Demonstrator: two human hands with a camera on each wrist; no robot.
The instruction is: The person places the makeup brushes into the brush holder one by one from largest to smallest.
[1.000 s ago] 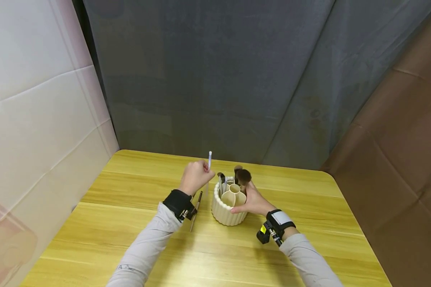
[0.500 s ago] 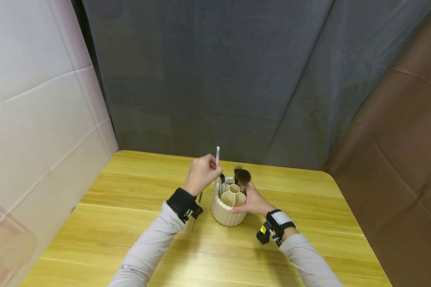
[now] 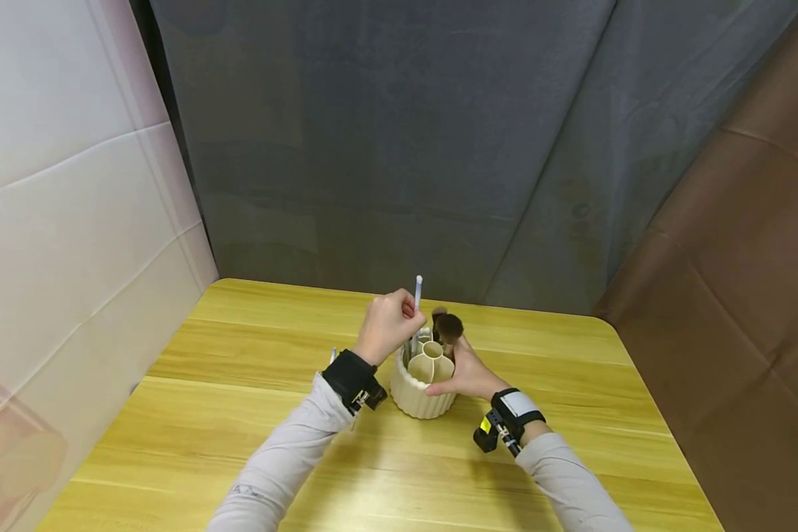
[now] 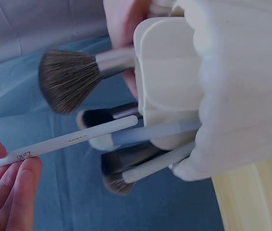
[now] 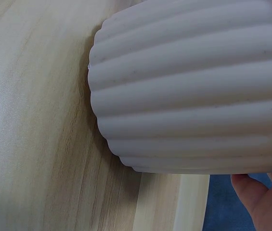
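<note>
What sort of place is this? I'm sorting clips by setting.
Probably a makeshift recording booth, not a lived-in room: a wooden table hemmed in by a hung grey cloth backdrop and a brown sheet. On it stands only a ribbed cream brush holder of makeup brushes.

Crowded brush holder with open tabletop around it.

A ribbed cream holder [image 3: 420, 390] stands mid-table, its far compartments packed with brushes [image 4: 121, 139], including a large fluffy brush [image 3: 449, 326] rising above the rim. The left hand [image 3: 387, 334] with a white pen [image 3: 417, 292] blocks the holder's left rim; the right hand [image 3: 468, 373] covers its right side. The near compartments are open from above. The wooden table [image 3: 239, 414] lies bare to both sides and in front. A grey curtain [image 3: 399, 148] closes off the far edge.
</note>
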